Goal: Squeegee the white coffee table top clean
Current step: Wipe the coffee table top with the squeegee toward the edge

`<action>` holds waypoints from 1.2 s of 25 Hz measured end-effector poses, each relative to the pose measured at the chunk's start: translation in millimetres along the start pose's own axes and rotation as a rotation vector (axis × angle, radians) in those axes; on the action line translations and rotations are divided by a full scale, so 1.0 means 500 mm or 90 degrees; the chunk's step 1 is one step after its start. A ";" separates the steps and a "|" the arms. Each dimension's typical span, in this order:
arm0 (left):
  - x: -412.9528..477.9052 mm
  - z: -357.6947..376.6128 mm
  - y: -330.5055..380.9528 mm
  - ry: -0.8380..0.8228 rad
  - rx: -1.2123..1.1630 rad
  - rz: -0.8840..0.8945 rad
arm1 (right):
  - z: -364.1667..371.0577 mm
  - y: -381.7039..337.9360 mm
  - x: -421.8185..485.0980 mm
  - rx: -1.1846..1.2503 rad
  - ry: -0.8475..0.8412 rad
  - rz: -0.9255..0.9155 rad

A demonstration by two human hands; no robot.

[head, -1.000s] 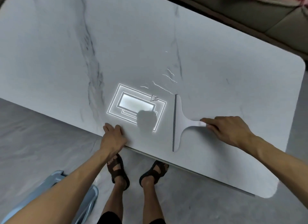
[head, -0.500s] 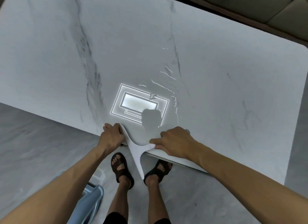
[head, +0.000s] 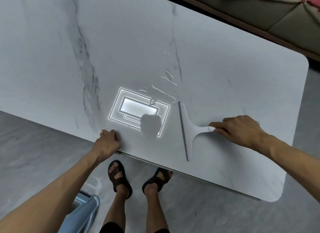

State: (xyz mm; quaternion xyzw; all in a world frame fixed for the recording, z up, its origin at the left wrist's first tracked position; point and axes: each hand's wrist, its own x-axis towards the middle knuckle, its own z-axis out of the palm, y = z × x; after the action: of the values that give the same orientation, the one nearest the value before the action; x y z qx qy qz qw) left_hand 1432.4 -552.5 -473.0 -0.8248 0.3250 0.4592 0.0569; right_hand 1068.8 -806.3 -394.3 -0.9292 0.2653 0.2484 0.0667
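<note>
The white marble-veined coffee table top [head: 155,42] fills most of the view. A white squeegee [head: 187,128] lies flat on it near the front edge, its dark blade on the left running front to back. My right hand [head: 239,130] grips its handle from the right. Thin streaks of water [head: 166,87] glisten just beyond the blade's far end. My left hand [head: 108,142] rests on the table's near edge, fingers curled over it, holding no object.
A bright ceiling-light reflection [head: 138,109] shines on the table between my hands. A sofa [head: 259,12] runs close behind the far edge. A pale blue plastic object [head: 84,213] sits on the grey floor at lower left. My sandalled feet [head: 138,177] stand under the front edge.
Half a second ago the squeegee hung over the front edge beside my left hand. My right hand has carried it back to the right and set it flat on the table. The left hand has stayed.
</note>
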 end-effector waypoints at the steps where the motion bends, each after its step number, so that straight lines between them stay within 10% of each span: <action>1: -0.003 -0.003 0.003 -0.003 -0.004 0.001 | -0.010 0.002 -0.004 -0.034 0.021 0.003; 12: -0.009 -0.026 -0.016 0.233 -0.249 -0.070 | -0.007 -0.405 0.233 0.079 -0.055 -0.329; 30: 0.053 -0.119 0.143 0.189 -0.170 0.041 | -0.072 0.052 0.123 0.190 0.037 0.181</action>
State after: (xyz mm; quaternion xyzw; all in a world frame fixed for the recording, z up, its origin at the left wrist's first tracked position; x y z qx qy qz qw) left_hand 1442.7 -644.7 -445.3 -0.8728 0.2923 0.3733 -0.1159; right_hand 1115.5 -866.0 -393.4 -0.8691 0.4292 0.1863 0.1602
